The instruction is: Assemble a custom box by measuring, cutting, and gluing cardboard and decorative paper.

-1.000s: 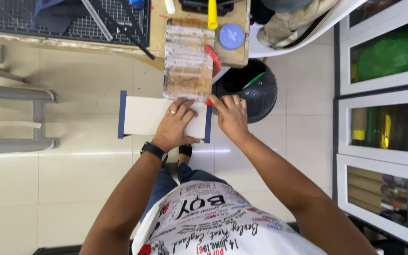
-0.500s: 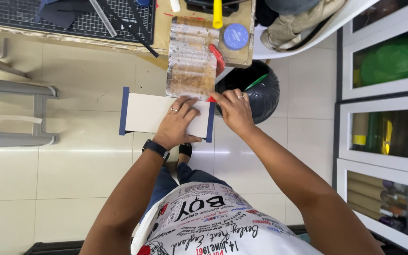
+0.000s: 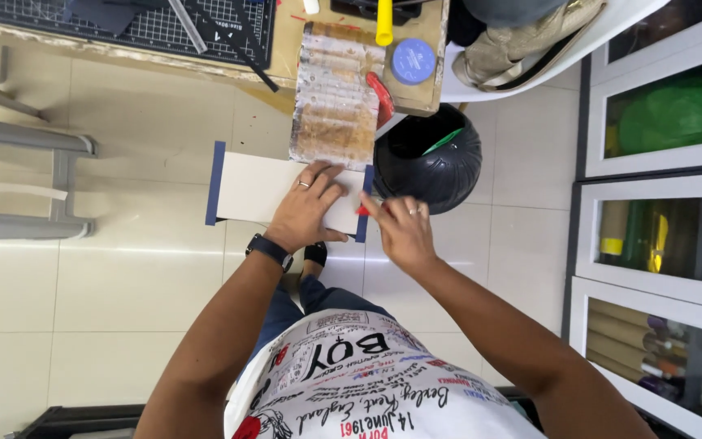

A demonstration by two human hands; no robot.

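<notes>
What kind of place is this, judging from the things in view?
Probably a craft or bookbinding workshop: a gridded cutting mat on the workbench, a glue-stained board, and paper rolls in cabinets.

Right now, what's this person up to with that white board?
A person presses the left hand flat on a white board with blue end strips, holding it level over the tiled floor. The right hand pinches a small red thing at the board's blue right edge, beside a black bin. A stained worn board lies above.
</notes>
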